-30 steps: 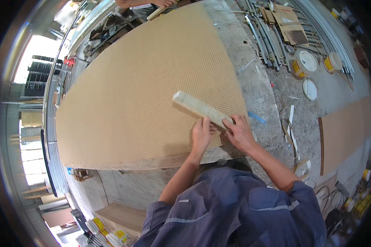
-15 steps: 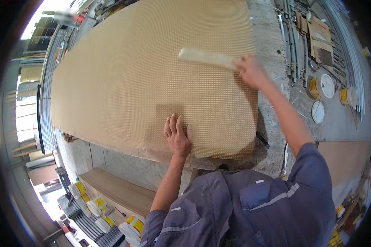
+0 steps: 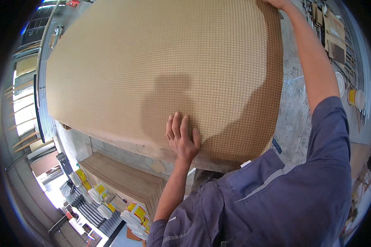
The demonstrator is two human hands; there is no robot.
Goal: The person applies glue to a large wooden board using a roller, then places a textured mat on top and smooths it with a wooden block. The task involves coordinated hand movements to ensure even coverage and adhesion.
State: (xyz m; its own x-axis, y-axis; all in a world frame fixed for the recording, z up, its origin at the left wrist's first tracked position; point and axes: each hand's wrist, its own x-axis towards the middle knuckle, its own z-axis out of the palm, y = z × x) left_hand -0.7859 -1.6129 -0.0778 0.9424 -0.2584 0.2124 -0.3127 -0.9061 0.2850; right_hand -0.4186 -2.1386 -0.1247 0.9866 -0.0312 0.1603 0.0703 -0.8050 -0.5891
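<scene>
A large tan board (image 3: 152, 49) with a fine raised grid over its surface spreads out in front of me, tapering away to the left. My left hand (image 3: 183, 138) lies flat on it close to its near edge, fingers slightly spread, holding nothing. Stretched far ahead, my right hand (image 3: 278, 3) is at the board's far right edge, where the picture cuts it off. Its fingers are mostly out of view, and whatever it may hold does not show. Shadows of my head and right arm fall across the board.
A stack of brown boards (image 3: 123, 177) lies below the near edge on the left. Beside it stand several white tubs with yellow labels (image 3: 134, 214). Metal bars, cardboard (image 3: 334, 31) and another tub (image 3: 355, 99) lie along the right side. A grey worktop (image 3: 293, 123) shows past the board's right edge.
My right hand has moved forward and right, to the picture's top edge. The pale flat strip it held is out of sight. I lean further forward; my left hand stays on the board.
</scene>
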